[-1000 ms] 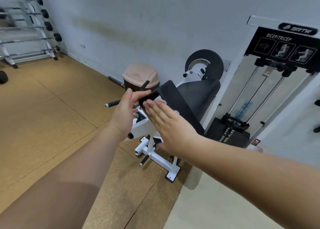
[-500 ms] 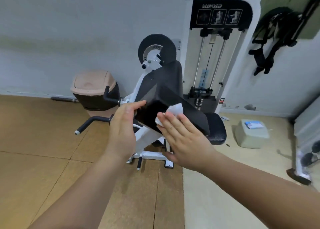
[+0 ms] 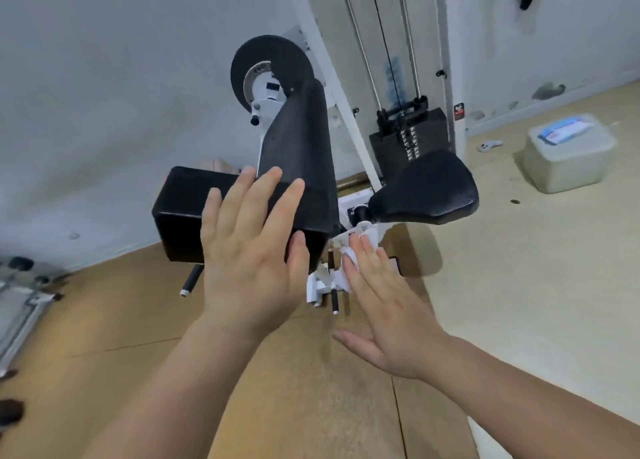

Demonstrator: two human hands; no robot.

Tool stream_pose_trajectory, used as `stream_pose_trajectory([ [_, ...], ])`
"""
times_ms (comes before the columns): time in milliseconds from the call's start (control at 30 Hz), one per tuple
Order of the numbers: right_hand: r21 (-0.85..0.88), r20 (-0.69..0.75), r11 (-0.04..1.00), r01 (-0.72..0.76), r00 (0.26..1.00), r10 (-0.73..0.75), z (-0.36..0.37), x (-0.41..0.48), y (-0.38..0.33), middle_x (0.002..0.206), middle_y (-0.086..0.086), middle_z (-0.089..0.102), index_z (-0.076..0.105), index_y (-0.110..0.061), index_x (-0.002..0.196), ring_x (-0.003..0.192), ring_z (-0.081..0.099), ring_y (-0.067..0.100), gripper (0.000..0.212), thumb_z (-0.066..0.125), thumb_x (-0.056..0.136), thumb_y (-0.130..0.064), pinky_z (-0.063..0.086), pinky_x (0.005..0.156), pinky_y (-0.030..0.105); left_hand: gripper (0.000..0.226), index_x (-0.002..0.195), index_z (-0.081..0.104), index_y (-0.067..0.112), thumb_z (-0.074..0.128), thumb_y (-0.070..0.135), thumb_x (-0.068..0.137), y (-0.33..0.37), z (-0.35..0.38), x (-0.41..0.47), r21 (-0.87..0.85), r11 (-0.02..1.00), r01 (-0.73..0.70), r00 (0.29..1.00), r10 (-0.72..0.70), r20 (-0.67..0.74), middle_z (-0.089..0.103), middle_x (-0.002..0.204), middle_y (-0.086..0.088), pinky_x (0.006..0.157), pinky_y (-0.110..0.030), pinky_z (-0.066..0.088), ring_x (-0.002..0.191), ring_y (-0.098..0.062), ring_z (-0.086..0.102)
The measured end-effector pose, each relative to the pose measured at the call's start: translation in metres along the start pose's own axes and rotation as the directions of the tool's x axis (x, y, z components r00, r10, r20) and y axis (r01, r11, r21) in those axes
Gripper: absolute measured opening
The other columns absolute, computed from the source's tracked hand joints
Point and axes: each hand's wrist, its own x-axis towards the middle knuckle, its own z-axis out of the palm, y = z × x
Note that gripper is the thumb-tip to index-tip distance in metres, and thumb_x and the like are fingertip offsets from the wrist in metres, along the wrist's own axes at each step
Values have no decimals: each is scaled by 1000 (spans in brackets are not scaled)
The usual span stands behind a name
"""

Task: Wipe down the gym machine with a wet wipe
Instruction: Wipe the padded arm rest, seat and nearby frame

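Grey wall (image 3: 104, 77) fills the upper left of the frame, and below it a brown cork-like floor (image 3: 121, 320) meets a paler floor (image 3: 536, 268) on the right. At the centre stands the gym machine (image 3: 346, 105), its white frame leaning up towards the top edge, with a weight stack (image 3: 408, 139) behind it. Its sloped black pad (image 3: 298, 146) runs lengthwise from a black disc (image 3: 270, 56) at upper centre down to a block-shaped arm pad (image 3: 180, 212), whose long axis lies across the frame from left to right. A black seat (image 3: 429, 191) juts out right of centre. A pale plastic tub (image 3: 568, 153) sits well apart on the pale floor at right, and a metal rack (image 3: 20, 306) shows at the lower left edge. The left hand (image 3: 249, 257) lies flat on the arm pad with fingers straight and spread, covering its right end. The right hand (image 3: 384, 313), fingers straight and close together, presses the wet wipe (image 3: 348, 256) against the white frame just below the seat, hiding most of it. The wipe is bunched, with no clear long axis.
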Motion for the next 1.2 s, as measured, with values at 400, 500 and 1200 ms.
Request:
stream_pose_trajectory([
  [400, 885, 421, -300, -357, 888, 184, -7, 44, -4, 166, -31, 8, 8, -43, 163, 146, 11, -19, 96, 32, 84, -90, 6, 129, 32, 84, 161, 30, 20, 31, 35, 79, 27, 2, 21, 253, 965, 72, 808, -205, 552, 22, 170, 1, 125, -59, 2, 158, -25, 12],
  [500, 904, 334, -329, -274, 932, 143, -8, 59, -33, 169, -26, -4, -4, -36, 164, 151, -1, -15, 121, 31, 70, -103, 1, 126, 26, 81, 162, 27, 21, 28, 31, 81, 25, -6, 22, 113, 987, 118, 803, -161, 573, 18, 171, 6, 125, -52, -3, 159, -18, 6],
  [1200, 987, 72, -159, -30, 962, 263, -15, 75, -51, 171, -4, -23, -13, -14, 162, 157, -21, 16, 119, 27, 83, -93, -5, 128, 54, 81, 159, 34, 20, 29, 29, 78, 23, -5, 25, 22, 985, 173, 821, -157, 549, 24, 169, 8, 124, -45, -3, 158, -17, 10],
])
